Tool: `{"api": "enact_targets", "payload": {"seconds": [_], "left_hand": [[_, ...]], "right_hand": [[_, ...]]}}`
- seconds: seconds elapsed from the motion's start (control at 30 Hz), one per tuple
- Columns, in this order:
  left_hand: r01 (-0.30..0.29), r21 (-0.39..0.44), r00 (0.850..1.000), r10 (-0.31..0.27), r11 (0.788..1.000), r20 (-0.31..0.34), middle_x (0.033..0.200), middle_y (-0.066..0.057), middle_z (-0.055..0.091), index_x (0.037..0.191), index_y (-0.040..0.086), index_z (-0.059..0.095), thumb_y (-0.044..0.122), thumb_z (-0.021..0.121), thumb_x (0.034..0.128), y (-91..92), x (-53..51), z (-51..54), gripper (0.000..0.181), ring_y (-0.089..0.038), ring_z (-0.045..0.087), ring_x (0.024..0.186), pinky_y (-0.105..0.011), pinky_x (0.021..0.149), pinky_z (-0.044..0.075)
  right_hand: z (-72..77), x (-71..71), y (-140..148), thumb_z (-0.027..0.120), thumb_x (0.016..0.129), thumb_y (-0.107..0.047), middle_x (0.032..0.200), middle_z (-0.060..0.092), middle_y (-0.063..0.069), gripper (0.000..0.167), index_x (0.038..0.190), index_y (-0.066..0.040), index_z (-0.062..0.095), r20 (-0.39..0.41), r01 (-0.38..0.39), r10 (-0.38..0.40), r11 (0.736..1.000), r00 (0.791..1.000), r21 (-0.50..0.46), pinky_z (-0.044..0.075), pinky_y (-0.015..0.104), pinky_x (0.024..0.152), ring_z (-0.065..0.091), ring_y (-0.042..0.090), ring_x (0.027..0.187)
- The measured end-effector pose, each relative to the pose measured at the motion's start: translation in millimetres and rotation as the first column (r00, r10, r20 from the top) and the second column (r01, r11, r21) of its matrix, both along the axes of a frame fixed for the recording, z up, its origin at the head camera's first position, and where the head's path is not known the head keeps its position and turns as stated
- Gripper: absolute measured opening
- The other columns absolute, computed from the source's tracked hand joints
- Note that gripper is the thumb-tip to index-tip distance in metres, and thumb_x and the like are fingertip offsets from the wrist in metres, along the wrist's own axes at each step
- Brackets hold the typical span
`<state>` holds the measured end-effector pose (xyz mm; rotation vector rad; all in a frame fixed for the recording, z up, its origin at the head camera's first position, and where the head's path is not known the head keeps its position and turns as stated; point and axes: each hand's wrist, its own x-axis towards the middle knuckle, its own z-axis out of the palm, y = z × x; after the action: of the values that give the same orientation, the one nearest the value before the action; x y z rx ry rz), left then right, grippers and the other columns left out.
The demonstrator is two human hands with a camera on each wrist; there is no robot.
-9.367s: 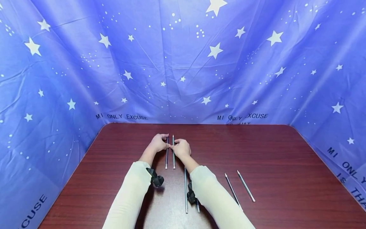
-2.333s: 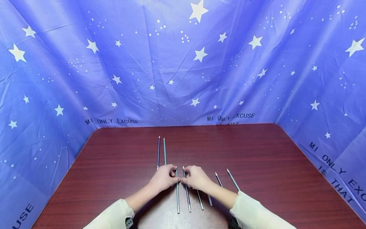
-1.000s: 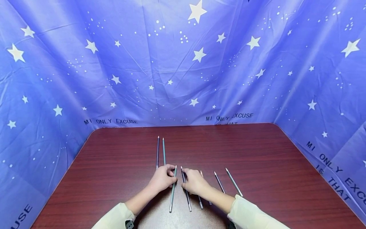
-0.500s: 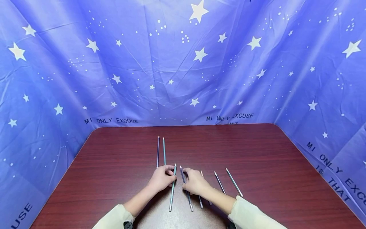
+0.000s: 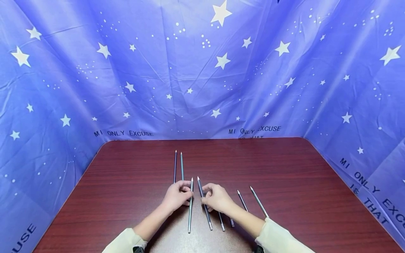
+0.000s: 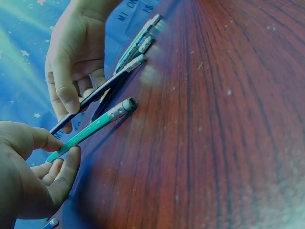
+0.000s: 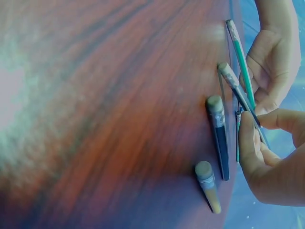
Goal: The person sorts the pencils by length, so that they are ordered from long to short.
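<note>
My left hand (image 5: pixel 177 196) pinches a green pencil (image 5: pixel 190 214) between thumb and fingers; in the left wrist view this green pencil (image 6: pixel 95 126) shows its eraser end pointing away from the hand. My right hand (image 5: pixel 218 199) pinches a dark pencil (image 5: pixel 207 212) just to the right of it, tip pointing away from me. In the right wrist view the dark pencil (image 7: pixel 240 93) lies between thumb and finger, beside the green pencil (image 7: pixel 243 62). The two held pencils stand a small gap apart. Two more pencils lie partly under my right hand, one of them (image 5: pixel 221 223) nearer the held dark one.
Beyond my left hand a dark pencil (image 5: pixel 175 167) and a teal pencil (image 5: pixel 181 165) lie side by side on the brown table (image 5: pixel 284 168). To the right of my right hand lie a dark pencil (image 5: pixel 242 200) and a greenish pencil (image 5: pixel 258 201). A blue starry curtain (image 5: pixel 190 70) hangs behind the table.
Both hands have shifted from the two far pencils to the nearer pair. Since a second ago, the green pencil and the dark pencil have moved slightly forward, and the green one stands straighter.
</note>
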<state>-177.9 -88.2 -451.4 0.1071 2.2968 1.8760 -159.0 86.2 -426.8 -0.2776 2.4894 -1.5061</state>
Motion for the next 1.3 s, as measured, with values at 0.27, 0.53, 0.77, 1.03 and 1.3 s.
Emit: {"api": "enact_targets", "payload": {"seconds": [0.27,0.53,0.77,1.03,1.3], "left_hand": [[-0.02,0.086,0.999,0.016,0.996,0.044,0.091,-0.017,0.063,0.122,-0.009,0.051,-0.003,0.062,0.0797,-0.6,0.8,4.7,0.044,-0.009,0.058,0.065,-0.033,0.058,0.06],[-0.048,0.115,0.998,0.042,0.992,0.056,0.092,-0.014,0.062,0.124,-0.009,0.05,-0.002,0.062,0.0801,-0.4,0.8,7.1,0.046,-0.009,0.059,0.064,-0.03,0.059,0.06],[-0.059,0.111,0.997,0.054,0.992,0.047,0.091,-0.014,0.063,0.123,-0.008,0.051,-0.001,0.063,0.0796,-1.5,-0.3,6.2,0.046,-0.009,0.058,0.063,-0.029,0.057,0.059],[-0.066,0.115,0.997,0.062,0.991,0.034,0.091,-0.015,0.064,0.123,-0.008,0.051,0.0,0.064,0.0793,-0.7,-1.5,6.1,0.046,-0.008,0.059,0.061,-0.03,0.058,0.06],[-0.074,0.119,0.997,0.069,0.99,0.045,0.091,-0.013,0.064,0.124,-0.007,0.051,0.0,0.064,0.0795,1.0,-2.0,4.8,0.048,-0.007,0.059,0.061,-0.03,0.058,0.06]], "right_hand": [[-1.7,-0.9,1.0,0.061,0.078,0.001,0.071,0.062,0.011,0.034,0.11,0.01,0.053,0.067,0.026,-0.017,0.99,0.998,-0.138,0.059,0.034,0.051,0.058,0.011,0.052],[-1.9,-7.5,8.5,0.063,0.083,-0.001,0.079,0.064,0.015,0.04,0.119,0.011,0.05,0.121,0.066,-0.043,0.98,0.992,-0.188,0.06,0.036,0.055,0.057,0.01,0.051],[0.9,-9.4,14.9,0.063,0.083,0.001,0.081,0.065,0.019,0.041,0.119,0.012,0.05,0.127,0.084,-0.057,0.973,0.99,-0.214,0.06,0.036,0.054,0.057,0.01,0.051],[1.1,-11.2,17.1,0.064,0.082,0.001,0.079,0.065,0.013,0.041,0.12,0.011,0.05,0.138,0.102,-0.072,0.97,0.988,-0.222,0.06,0.036,0.054,0.057,0.01,0.052],[-0.3,-10.9,17.3,0.065,0.082,0.0,0.078,0.064,0.01,0.044,0.121,0.01,0.049,0.148,0.108,-0.076,0.968,0.986,-0.226,0.06,0.036,0.055,0.057,0.011,0.052]]}}
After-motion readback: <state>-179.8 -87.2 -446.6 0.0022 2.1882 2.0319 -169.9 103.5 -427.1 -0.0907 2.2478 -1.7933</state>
